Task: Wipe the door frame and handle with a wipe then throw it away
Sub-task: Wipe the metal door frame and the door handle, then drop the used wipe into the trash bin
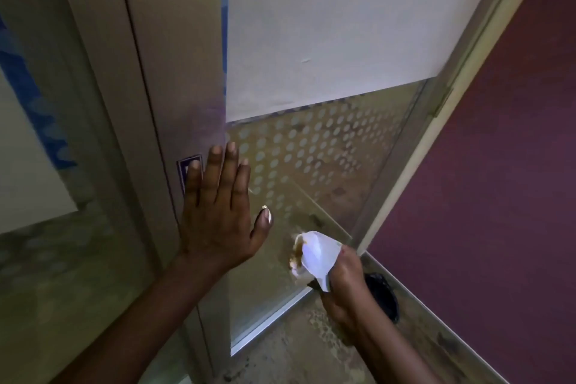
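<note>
Bracing the door with the left hand (218, 212), fingers spread flat and gripping nothing, palm pressed where the metal door frame (190, 97) meets the glass panel (314, 159), probably to keep the door from swinging under the wiping pressure. Holding the wipe (314, 254) bunched in the right hand (346, 284), fingers closed around its lower end, at about 4 o'clock from the braced palm. Wipe low against the bottom of the glass, white but stained brown on the side toward the pane, so apparently well used. No handle clearly visible; only a small blue-edged plate (187, 170) on the frame, just beside the left fingertips at 10 o'clock. Dark bin bag (385, 296) on the floor (296, 349), just behind the right wrist at 3 o'clock, likely placed close for throwing the wipe away. Cannot tell how much of the frame remains unwiped.
</note>
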